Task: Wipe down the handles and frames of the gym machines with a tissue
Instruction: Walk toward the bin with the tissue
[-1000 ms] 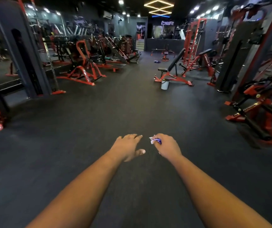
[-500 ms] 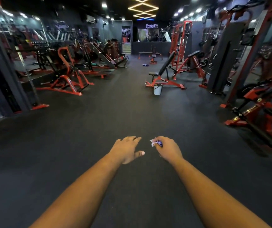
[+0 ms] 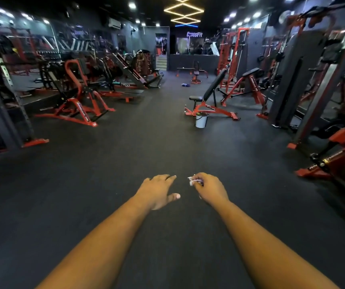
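From the head camera, both bare forearms reach forward over a dark rubber gym floor [image 3: 125, 159]. The left hand [image 3: 159, 191] is held palm down with its fingers straight and loosely spread, the thumb out to the side, holding nothing. The right hand [image 3: 210, 189] has its fingers curled round a small crumpled tissue [image 3: 193, 180], white with a blue-purple patch, which pokes out at the fingertips; the two hands are near each other but apart. Ahead on the right stands a red-framed adjustable bench [image 3: 211, 101] with a black pad, and a white bucket [image 3: 201, 119] sits on the floor just in front of its base. A red and black plate-loaded machine [image 3: 77, 101] stands on the left, well away from the hands.
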